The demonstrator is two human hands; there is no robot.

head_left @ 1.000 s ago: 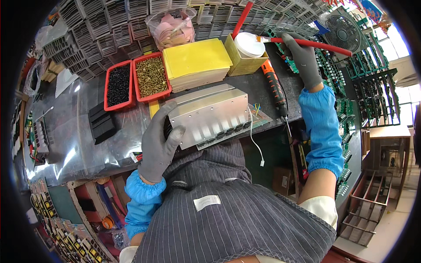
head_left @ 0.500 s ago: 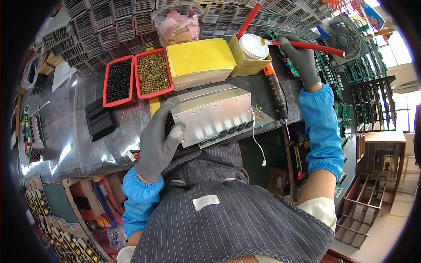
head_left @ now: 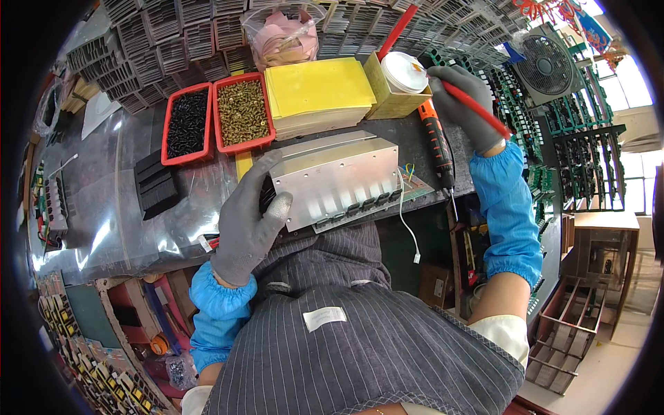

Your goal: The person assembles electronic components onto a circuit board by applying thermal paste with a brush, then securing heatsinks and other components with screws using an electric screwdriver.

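Note:
My left hand (head_left: 250, 225), in a grey glove, is closed on the left end of a silver aluminium housing (head_left: 339, 176). Thumb and fingers clasp it at the bench's front edge. A green circuit board (head_left: 415, 188) shows under and beside the housing, and a white cable (head_left: 408, 228) with a small plug hangs down. In my gloved right hand (head_left: 465, 104) is a red-handled brush (head_left: 477, 111), its handle sloping down to the right. The brush's tip is at the white round tub (head_left: 403, 72), which sits in a yellow box (head_left: 391, 104).
Red trays hold black screws (head_left: 188, 124) and brass-coloured screws (head_left: 242, 111). Beside them lies a stack of yellow sheets (head_left: 318, 86). An orange-black electric screwdriver (head_left: 436, 142) lies right of the housing. Black blocks (head_left: 155, 185) lie left; a fan (head_left: 546, 62) stands far right.
My right hand has tilted the brush, its handle end swinging down and nearer, with the tip still at the tub. My left hand and the housing have hardly moved.

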